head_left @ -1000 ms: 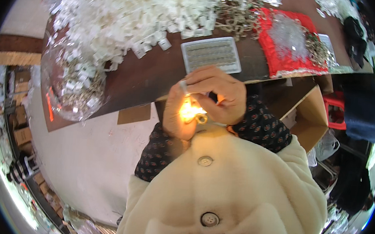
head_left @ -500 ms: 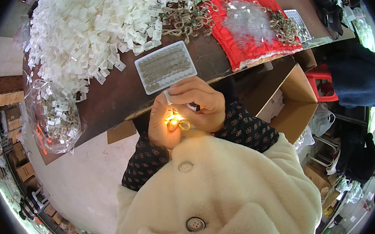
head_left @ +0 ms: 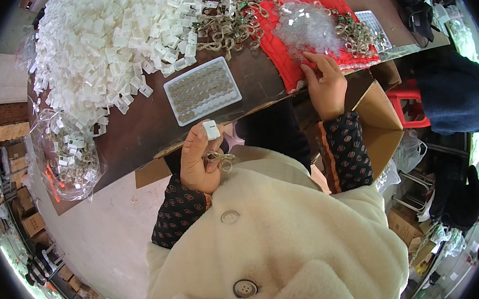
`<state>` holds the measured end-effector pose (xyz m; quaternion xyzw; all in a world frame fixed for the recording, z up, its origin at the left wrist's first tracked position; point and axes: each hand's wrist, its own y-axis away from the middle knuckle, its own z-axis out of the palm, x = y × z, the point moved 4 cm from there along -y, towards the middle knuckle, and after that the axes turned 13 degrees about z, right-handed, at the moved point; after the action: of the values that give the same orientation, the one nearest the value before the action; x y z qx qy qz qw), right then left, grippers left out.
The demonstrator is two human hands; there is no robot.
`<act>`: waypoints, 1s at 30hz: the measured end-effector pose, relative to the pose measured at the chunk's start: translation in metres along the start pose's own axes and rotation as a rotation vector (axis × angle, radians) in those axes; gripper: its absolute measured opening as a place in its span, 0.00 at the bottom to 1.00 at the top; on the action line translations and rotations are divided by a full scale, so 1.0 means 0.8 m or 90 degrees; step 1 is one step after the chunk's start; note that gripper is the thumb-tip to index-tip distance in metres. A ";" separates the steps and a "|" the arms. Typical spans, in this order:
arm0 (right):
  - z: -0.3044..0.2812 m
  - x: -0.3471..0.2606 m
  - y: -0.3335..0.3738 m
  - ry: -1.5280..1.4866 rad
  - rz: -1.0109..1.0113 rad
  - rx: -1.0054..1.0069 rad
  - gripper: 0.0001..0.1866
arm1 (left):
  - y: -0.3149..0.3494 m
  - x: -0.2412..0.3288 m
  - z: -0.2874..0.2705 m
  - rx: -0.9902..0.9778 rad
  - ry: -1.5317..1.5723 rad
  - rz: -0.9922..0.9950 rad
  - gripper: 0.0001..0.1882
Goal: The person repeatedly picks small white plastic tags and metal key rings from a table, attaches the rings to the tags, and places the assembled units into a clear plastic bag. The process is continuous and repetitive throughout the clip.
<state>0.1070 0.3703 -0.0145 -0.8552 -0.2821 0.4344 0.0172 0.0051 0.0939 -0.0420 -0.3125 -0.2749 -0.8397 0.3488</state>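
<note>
My left hand [head_left: 198, 160] is closed round a small white battery box [head_left: 211, 130] in front of my chest. From it hangs a coiled string light [head_left: 220, 159] with thin wire, unlit. My right hand [head_left: 327, 87] is at the near edge of the red cloth [head_left: 273, 55], thumb and forefinger apart. Its fingertips reach the near edge of a heap of thin clear plastic pieces [head_left: 308, 25]; whether they touch any is too fine to tell. Next to that heap lies a bunch of coiled string lights [head_left: 356, 36]. A white tray [head_left: 233, 97] of round button cells lies on the table between my hands.
A large heap of white plastic boxes [head_left: 108, 32] covers the table's left, with more coiled lights [head_left: 229, 28] beside it. A clear bag [head_left: 70, 156] of lights sits at the left edge. An open carton [head_left: 380, 118] and a red stool [head_left: 407, 103] stand right.
My right hand has left my left hand and moved right and away to the red cloth. The string light was glowing and is now dark. My left hand keeps the battery box.
</note>
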 end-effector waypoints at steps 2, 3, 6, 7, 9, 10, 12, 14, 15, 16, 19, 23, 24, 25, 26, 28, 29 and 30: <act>0.003 0.015 -0.010 0.045 -0.063 -0.020 0.11 | -0.001 -0.001 0.004 -0.021 0.022 -0.009 0.16; 0.005 0.021 -0.012 0.047 -0.057 -0.032 0.10 | -0.002 0.000 0.005 -0.028 0.031 -0.004 0.16; 0.010 0.028 -0.014 0.059 -0.041 -0.049 0.09 | 0.000 0.003 0.007 -0.045 0.046 0.010 0.16; 0.010 0.028 -0.013 0.071 -0.038 -0.043 0.08 | 0.000 0.003 0.005 -0.032 0.029 0.003 0.16; 0.011 0.026 -0.014 0.081 -0.040 -0.036 0.07 | 0.001 0.003 0.000 -0.006 -0.003 -0.013 0.16; 0.010 0.024 -0.015 0.079 -0.044 -0.034 0.07 | 0.001 0.003 0.001 -0.036 0.003 -0.006 0.17; 0.010 0.022 -0.017 0.080 -0.056 -0.036 0.06 | 0.001 0.003 -0.002 -0.019 0.013 -0.007 0.16; 0.010 0.021 -0.018 0.085 -0.069 -0.046 0.06 | 0.000 0.003 -0.004 -0.014 0.044 0.008 0.16; 0.011 0.022 -0.019 0.085 -0.072 -0.052 0.06 | 0.000 0.002 -0.005 -0.016 0.042 0.005 0.16; 0.012 0.021 -0.019 0.085 -0.077 -0.057 0.05 | 0.000 0.002 -0.005 -0.031 0.048 0.001 0.16; 0.012 0.022 -0.021 0.106 -0.081 -0.039 0.05 | 0.002 0.002 -0.009 -0.012 0.049 0.006 0.18; 0.009 0.024 -0.025 0.054 -0.046 -0.009 0.08 | 0.003 0.001 -0.014 0.010 0.026 -0.010 0.16; 0.009 0.024 -0.026 0.055 -0.041 -0.009 0.08 | 0.004 0.001 -0.014 0.010 0.046 0.003 0.17; 0.009 0.022 -0.027 0.052 -0.042 -0.013 0.09 | 0.003 0.001 -0.014 0.003 0.040 -0.003 0.16; 0.007 0.020 -0.027 0.045 -0.051 -0.006 0.09 | 0.003 0.000 -0.015 0.003 0.044 -0.012 0.15; 0.009 0.017 -0.028 -0.050 -0.001 -0.057 0.10 | 0.002 0.002 -0.014 -0.027 0.069 0.003 0.15; 0.011 0.015 -0.028 -0.096 0.031 -0.082 0.10 | 0.002 0.003 -0.014 -0.032 0.076 0.009 0.15; 0.012 0.011 -0.026 -0.146 0.060 -0.121 0.11 | 0.002 0.003 -0.015 -0.034 0.082 0.010 0.15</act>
<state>0.0939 0.3898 -0.0210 -0.8102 -0.2817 0.5006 -0.1168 0.0009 0.0843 -0.0477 -0.2693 -0.2272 -0.8623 0.3638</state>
